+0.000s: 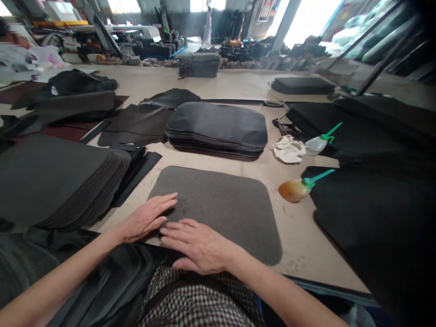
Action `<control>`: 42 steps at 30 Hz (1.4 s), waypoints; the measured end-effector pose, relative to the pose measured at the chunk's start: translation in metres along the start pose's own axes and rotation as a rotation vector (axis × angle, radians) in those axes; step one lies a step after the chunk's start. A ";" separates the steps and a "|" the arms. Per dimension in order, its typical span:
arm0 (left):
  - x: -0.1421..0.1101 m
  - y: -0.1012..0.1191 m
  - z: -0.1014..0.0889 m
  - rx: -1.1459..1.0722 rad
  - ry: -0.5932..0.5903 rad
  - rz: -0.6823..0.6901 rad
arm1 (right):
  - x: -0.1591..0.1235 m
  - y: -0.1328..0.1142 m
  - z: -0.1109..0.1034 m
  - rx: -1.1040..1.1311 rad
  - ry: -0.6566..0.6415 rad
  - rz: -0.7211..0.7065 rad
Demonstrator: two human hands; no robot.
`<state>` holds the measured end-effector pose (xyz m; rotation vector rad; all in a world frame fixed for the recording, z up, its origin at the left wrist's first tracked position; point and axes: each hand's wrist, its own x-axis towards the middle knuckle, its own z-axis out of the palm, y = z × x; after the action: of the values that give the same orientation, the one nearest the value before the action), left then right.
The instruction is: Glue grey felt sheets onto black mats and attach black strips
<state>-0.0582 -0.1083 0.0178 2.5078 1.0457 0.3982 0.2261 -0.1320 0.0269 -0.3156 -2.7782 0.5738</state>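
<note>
A dark grey sheet with rounded corners (225, 204) lies flat in front of me, small pale specks scattered over it. My left hand (146, 218) rests on its left edge, fingers stretched out. Beside it, my right hand (199, 245) lies palm down across the sheet's near left part, fingers extended and thumb apart. Neither hand grips anything. Just beyond the sheet sits a neat stack of similar dark sheets (218, 125). To the right lies a squeeze bottle of amber liquid (294, 190) with a green nozzle.
A fanned stack of dark sheets (68, 181) covers the left side. Large black sheets (374, 204) lie at right. A crumpled white cloth (289, 149) is beside a clear bottle with a green nozzle (316, 145). Another stack (199, 64) stands far back; a person is partly visible at far left.
</note>
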 end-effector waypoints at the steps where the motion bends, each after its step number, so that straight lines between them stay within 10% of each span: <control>1: -0.008 -0.002 -0.001 -0.010 0.073 -0.058 | 0.011 0.007 0.002 -0.005 -0.021 -0.023; 6: -0.048 0.003 0.002 0.038 0.345 -0.167 | 0.044 0.047 0.011 -0.048 -0.003 0.107; 13: -0.063 0.026 0.035 0.408 0.044 -0.014 | 0.068 0.072 0.015 -0.080 -0.031 0.070; 29: -0.058 0.016 0.043 0.485 0.017 0.008 | 0.087 0.170 0.006 -0.231 -0.028 0.089; 38: -0.056 0.022 0.040 0.479 0.040 0.000 | 0.102 0.156 0.012 -0.306 0.087 0.349; 42: -0.057 0.021 0.042 0.480 0.027 -0.022 | 0.115 0.143 0.019 -0.299 0.043 0.159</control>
<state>-0.0678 -0.1735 -0.0157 2.9069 1.3062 0.1891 0.1350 0.0208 -0.0222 -0.6086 -2.8104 0.1798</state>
